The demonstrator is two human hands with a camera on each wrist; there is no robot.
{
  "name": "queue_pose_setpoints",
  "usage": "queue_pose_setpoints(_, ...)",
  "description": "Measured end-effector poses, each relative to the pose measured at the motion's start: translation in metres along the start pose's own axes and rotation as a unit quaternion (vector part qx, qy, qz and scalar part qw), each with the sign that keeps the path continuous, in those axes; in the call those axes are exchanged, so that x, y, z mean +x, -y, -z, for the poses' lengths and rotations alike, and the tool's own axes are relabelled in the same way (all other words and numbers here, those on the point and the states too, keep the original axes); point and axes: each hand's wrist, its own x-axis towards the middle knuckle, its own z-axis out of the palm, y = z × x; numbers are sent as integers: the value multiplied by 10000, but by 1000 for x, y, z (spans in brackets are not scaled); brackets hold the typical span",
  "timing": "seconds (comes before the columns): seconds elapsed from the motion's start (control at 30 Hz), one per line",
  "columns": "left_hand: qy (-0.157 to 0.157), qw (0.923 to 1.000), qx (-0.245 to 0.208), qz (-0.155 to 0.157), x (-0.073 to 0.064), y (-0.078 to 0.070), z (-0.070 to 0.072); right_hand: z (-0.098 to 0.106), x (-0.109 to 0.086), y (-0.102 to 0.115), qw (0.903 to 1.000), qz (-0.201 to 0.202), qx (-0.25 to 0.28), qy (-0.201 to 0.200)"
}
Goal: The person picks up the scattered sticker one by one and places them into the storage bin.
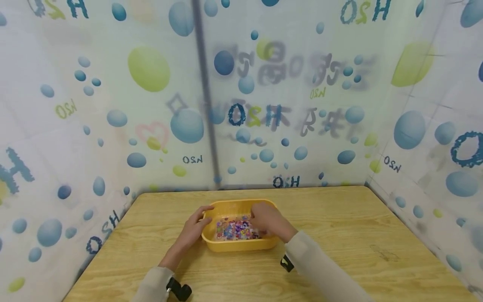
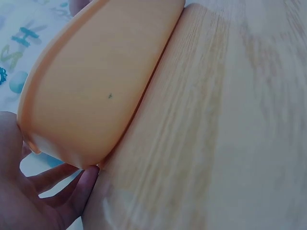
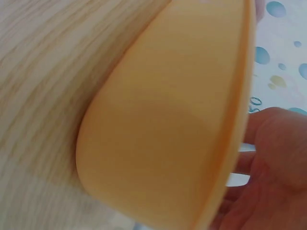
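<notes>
A yellow plastic basin [image 1: 241,245] stands on the wooden table. Many small multicoloured pieces [image 1: 235,230] lie over its bottom; their kind is too small to tell. At the basin's left end my left hand [image 1: 194,226] holds the rim and wall. The left wrist view shows the fingers [image 2: 86,184] of that hand against the outside of the wall, near its base. My right hand [image 1: 269,218] reaches over the right rim into the basin, down at the pieces. Its fingertips are hidden, in the right wrist view by the basin wall [image 3: 158,124].
Wood-grain table [image 1: 339,235] surface stretches to both sides and in front of the basin. A curtain [image 1: 283,138] printed with blue and green bubbles hangs behind the table and along both sides. Dark wrist cameras [image 1: 179,289] sit at the sleeves.
</notes>
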Motion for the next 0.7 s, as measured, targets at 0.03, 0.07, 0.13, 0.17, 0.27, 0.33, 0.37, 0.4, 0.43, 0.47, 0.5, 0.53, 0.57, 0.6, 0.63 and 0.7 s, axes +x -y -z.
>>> queue_pose_setpoints(0.03,23,10000,22,-2,0,-1,1,2,-1,-1,9999,66,-71,-94)
queue_pose_setpoints(0.07,60,10000,36,-16,0,-1,1,5,-2,-2,9995,163,-138,-213)
queue_pose_setpoints(0.13,178,9998,99,-66,-1,-2,4,10,-3,-7,9983,306,-216,-450)
queue_pose_setpoints(0.17,246,9996,104,-80,-2,-3,6,14,-3,-9,9976,363,-200,-562)
queue_pose_setpoints(0.27,512,9987,16,-65,-3,-7,12,27,-4,-21,9938,510,-183,-969)
queue_pose_setpoints(0.33,716,9973,-136,39,-2,-9,18,40,-6,-33,9910,577,-91,-1205)
queue_pose_setpoints(0.37,803,9964,-247,142,-1,-10,21,48,-7,-38,9895,624,-59,-1299)
queue_pose_setpoints(0.4,907,9950,-350,211,0,-11,25,56,-9,-45,9882,683,-28,-1373)
queue_pose_setpoints(0.43,946,9942,-423,290,1,-11,29,64,-10,-52,9868,781,-39,-1420)
queue_pose_setpoints(0.47,947,9940,-423,358,3,-10,33,73,-11,-60,9859,827,-72,-1451)
queue_pose_setpoints(0.5,929,9943,-349,401,6,-9,38,82,-13,-67,9856,844,-109,-1459)
queue_pose_setpoints(0.53,919,9946,-198,432,10,-8,43,90,-14,-75,9855,850,-195,-1454)
queue_pose_setpoints(0.57,906,9948,-2,455,14,-8,50,99,-15,-83,9856,836,-300,-1442)
queue_pose_setpoints(0.6,893,9945,285,462,20,-9,57,107,-16,-91,9851,817,-427,-1451)
queue_pose_setpoints(0.63,877,9929,663,465,25,-12,64,114,-17,-99,9849,749,-565,-1455)
queue_pose_setpoints(0.7,882,9849,1453,323,38,-20,80,130,-20,-112,9845,585,-813,-1441)
